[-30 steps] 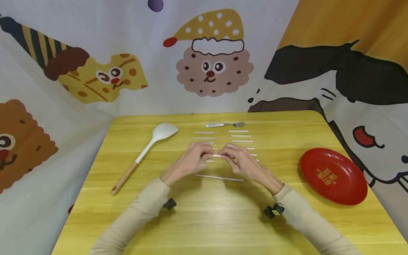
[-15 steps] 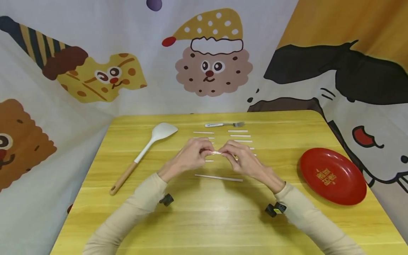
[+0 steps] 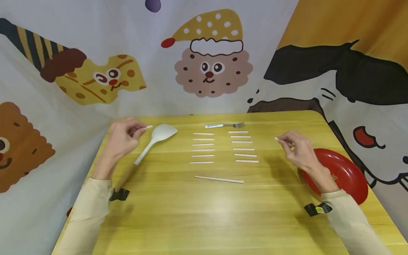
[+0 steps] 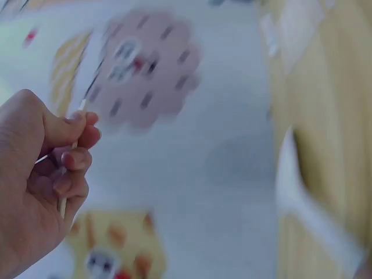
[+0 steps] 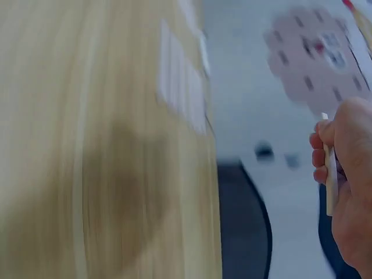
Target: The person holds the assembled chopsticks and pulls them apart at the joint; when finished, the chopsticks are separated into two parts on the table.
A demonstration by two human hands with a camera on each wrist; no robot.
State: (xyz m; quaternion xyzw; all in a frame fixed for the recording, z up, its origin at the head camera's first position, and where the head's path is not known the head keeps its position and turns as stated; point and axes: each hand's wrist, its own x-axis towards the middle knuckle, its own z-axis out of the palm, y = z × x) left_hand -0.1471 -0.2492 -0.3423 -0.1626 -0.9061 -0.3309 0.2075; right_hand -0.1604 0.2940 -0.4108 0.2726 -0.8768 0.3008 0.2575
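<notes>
My left hand [image 3: 122, 138] is raised at the table's left, above the spatula, gripping a short thin chopstick piece [image 4: 63, 206] in curled fingers. At the right, my right hand [image 3: 299, 150] hovers by the red plate and grips a thicker chopstick piece [image 5: 331, 189]. Between the hands, several thin pieces [image 3: 203, 144] lie in a left column. Several thicker pieces [image 3: 242, 142] form a column to the right of them. Nearer the person lies one whole wooden chopstick [image 3: 219, 179], tapering towards its left end.
A white spatula [image 3: 164, 132] with a wooden handle lies at the left, partly under the left arm. A fork [image 3: 224, 125] rests at the back. The red oval plate [image 3: 357, 177] sits at the right, partly behind the right arm. A printed cloth [image 3: 159, 95] hangs behind the table.
The hands were together at the middle, holding one chopstick between them. They have moved far apart, left and right, each now with a separate piece. Both columns show fully.
</notes>
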